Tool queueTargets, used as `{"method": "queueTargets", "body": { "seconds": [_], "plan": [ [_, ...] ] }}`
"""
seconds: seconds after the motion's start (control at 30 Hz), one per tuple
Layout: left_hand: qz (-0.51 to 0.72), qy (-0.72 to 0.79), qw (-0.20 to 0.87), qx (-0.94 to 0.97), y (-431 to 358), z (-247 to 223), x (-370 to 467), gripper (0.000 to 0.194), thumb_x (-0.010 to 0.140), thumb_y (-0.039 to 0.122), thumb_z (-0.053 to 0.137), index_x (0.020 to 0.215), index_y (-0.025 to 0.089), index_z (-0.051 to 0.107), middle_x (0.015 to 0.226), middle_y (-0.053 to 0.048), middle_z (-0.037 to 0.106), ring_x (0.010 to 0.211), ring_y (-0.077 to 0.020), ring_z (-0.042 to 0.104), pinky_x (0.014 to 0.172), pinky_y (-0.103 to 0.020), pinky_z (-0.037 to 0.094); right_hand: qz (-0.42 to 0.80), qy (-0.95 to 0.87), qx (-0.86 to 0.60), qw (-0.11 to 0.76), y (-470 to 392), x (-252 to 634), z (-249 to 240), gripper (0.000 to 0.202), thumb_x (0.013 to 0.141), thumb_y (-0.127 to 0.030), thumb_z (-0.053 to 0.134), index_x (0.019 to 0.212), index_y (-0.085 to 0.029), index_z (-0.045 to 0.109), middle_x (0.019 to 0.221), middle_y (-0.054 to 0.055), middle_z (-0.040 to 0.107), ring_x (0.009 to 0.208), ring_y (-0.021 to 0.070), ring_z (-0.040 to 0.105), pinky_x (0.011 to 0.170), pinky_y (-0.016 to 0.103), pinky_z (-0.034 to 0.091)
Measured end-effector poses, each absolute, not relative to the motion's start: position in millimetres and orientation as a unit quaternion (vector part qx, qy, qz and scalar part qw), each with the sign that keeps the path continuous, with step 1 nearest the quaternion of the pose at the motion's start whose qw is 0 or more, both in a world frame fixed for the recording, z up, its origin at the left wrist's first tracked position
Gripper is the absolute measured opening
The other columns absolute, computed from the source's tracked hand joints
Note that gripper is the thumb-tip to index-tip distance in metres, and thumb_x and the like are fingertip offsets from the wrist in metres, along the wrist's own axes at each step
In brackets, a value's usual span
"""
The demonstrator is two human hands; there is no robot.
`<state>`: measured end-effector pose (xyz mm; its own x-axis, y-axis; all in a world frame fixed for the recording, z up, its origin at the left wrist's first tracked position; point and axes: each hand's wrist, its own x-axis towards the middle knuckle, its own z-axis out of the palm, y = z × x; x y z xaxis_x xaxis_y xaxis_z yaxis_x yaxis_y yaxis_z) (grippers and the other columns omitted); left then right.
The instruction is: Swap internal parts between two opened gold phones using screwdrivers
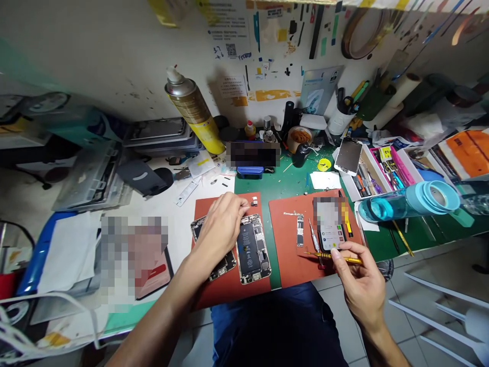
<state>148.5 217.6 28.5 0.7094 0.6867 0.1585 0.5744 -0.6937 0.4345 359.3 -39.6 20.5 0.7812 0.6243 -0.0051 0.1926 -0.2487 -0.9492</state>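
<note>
My left hand (221,220) reaches over two opened phones, its thumb and fingers pinched together near the top of the right one. Whatever those fingertips hold, if anything, is too small to make out. The right opened phone (253,250) shows a black battery and bare inner parts; the left opened phone (223,267) is mostly covered by my hand and wrist. In my right hand (361,280) is a gold screwdriver (324,256), its thin shaft pointing left over the red mat. Just beyond it lie a lit phone (330,232), a silver screwdriver (314,239) and a logic board (300,232).
Two red mats (286,270) lie on a green work surface (282,188). A yellow spray can (198,112) stands behind. At right are a tool tray (362,186) and a blue water bottle (408,201). A tablet (151,265) lies at left.
</note>
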Motion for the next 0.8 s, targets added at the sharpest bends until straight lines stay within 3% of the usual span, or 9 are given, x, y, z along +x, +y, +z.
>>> {"method": "queueTargets", "body": {
  "seconds": [0.13, 0.3, 0.53, 0.8],
  "plan": [
    [0.09, 0.262, 0.177, 0.944, 221, 40, 198, 0.027, 0.116, 0.027, 0.037, 0.104, 0.019, 0.06, 0.106, -0.009, 0.061, 0.097, -0.0253, 0.055, 0.089, -0.041, 0.045, 0.205, -0.274, -0.769, 0.539, -45, 349, 20, 0.022, 0.1, -0.043, 0.079, 0.107, -0.024, 0.071, 0.078, 0.0, 0.075, 0.066, 0.0146, 0.073, 0.064, 0.022, 0.06],
    [0.028, 0.196, 0.172, 0.965, 217, 22, 257, 0.023, 0.112, 0.015, 0.042, 0.097, 0.019, 0.058, 0.103, -0.009, 0.062, 0.093, -0.0251, 0.054, 0.085, -0.04, 0.04, 0.223, -0.254, -0.784, 0.521, -54, 339, 18, 0.023, 0.1, -0.044, 0.076, 0.104, -0.023, 0.069, 0.073, -0.001, 0.073, 0.06, 0.0146, 0.07, 0.059, 0.023, 0.057],
    [-0.008, 0.187, 0.166, 0.968, 216, 5, 272, 0.023, 0.106, 0.007, 0.041, 0.095, 0.019, 0.057, 0.101, -0.009, 0.061, 0.09, -0.0256, 0.053, 0.082, -0.039, 0.037, 0.216, -0.235, -0.796, 0.514, -62, 346, 19, 0.023, 0.1, -0.046, 0.075, 0.103, -0.024, 0.069, 0.074, 0.0, 0.076, 0.063, 0.018, 0.073, 0.06, 0.026, 0.057],
    [0.004, 0.186, 0.19, 0.964, 218, -4, 274, 0.025, 0.112, 0.017, 0.039, 0.097, 0.02, 0.059, 0.102, -0.009, 0.062, 0.091, -0.0258, 0.055, 0.084, -0.04, 0.04, 0.205, -0.244, -0.789, 0.525, -64, 354, 19, 0.022, 0.102, -0.045, 0.074, 0.104, -0.024, 0.069, 0.074, -0.001, 0.075, 0.061, 0.0177, 0.072, 0.062, 0.028, 0.058]
  ]
}}
